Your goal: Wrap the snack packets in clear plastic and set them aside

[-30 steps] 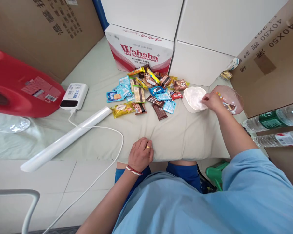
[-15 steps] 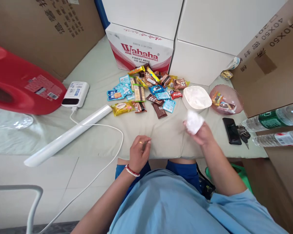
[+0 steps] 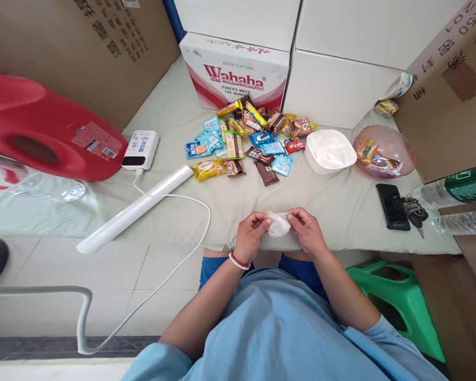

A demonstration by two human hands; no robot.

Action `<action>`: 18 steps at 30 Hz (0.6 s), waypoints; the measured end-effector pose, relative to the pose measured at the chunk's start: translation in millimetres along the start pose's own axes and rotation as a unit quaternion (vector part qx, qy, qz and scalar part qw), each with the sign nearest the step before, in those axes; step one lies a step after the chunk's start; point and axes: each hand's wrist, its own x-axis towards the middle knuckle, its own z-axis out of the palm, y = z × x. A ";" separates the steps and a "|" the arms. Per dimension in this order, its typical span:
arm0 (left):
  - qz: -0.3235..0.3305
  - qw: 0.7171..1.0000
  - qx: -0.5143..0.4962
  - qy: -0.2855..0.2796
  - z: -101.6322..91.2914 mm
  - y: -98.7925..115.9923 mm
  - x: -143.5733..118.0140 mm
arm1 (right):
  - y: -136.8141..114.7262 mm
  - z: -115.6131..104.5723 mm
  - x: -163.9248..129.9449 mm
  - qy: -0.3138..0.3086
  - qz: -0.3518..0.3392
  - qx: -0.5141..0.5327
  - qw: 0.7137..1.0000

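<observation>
My left hand (image 3: 250,234) and my right hand (image 3: 307,230) meet at the near edge of the cloth-covered table (image 3: 325,201). Between their fingertips they pinch a small crumpled clear plastic piece (image 3: 278,224). Beyond them stands a white bowl (image 3: 328,152) holding more thin white plastic. A pile of wrapped snacks (image 3: 249,139) lies left of the bowl. A pink glass dish (image 3: 384,152) with a few snacks stands to the bowl's right.
A Wahaha carton (image 3: 238,71) and white boxes stand behind the snacks. A white roll (image 3: 137,208), a power bank (image 3: 140,150) with cable and a red container (image 3: 43,131) lie left. A phone (image 3: 391,206), keys (image 3: 413,208) and bottles (image 3: 460,188) are right. A green stool (image 3: 400,296) stands below.
My right hand left the white bowl with a plastic piece and drew it back to the near edge. My left hand rose from the table and took hold of it too.
</observation>
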 end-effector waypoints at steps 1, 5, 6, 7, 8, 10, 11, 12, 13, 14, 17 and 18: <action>0.007 1.000 -0.007 0.002 -2.1 0.5 0.0 | 0.2 -1.7 -0.5 0.013 -0.001 0.009 1.000; 0.018 0.999 -0.028 -0.002 -7.8 8.1 2.5 | -5.5 -9.4 -3.8 0.052 -0.025 0.080 0.995; 0.010 0.999 -0.039 -0.010 -8.9 9.9 3.4 | -7.8 -12.1 -5.0 0.049 -0.023 0.103 0.993; -0.001 0.998 -0.052 -0.020 -9.8 11.0 4.1 | -10.0 -14.9 -6.3 0.039 -0.014 0.127 0.991; -0.013 0.997 -0.064 -0.029 -10.5 11.4 4.6 | -11.7 -17.5 -7.6 0.024 0.001 0.149 0.989; -0.024 0.997 -0.066 -0.043 -11.0 10.0 4.6 | -13.4 -21.0 -10.1 -0.011 0.039 0.177 0.983; -0.020 0.997 -0.053 -0.047 -10.8 8.5 4.1 | -13.5 -21.5 -11.0 -0.024 0.060 0.176 0.982; -0.011 0.998 -0.035 -0.049 -10.4 6.9 3.3 | -13.2 -21.0 -11.7 -0.036 0.080 0.163 0.983; 0.001 0.999 -0.016 -0.050 -9.9 5.4 2.3 | -12.8 -19.8 -12.0 -0.045 0.092 0.140 0.985; 0.012 0.999 -0.003 -0.050 -9.5 4.4 1.2 | -12.6 -18.0 -12.0 -0.049 0.095 0.114 0.988; 0.027 0.998 -0.010 -0.048 -10.7 6.3 -1.9 | -14.6 -12.7 -9.5 -0.017 0.059 0.087 0.994; 0.025 0.998 -0.023 -0.051 -12.1 8.5 -2.7 | -16.3 -11.9 -8.0 0.002 0.046 0.102 0.994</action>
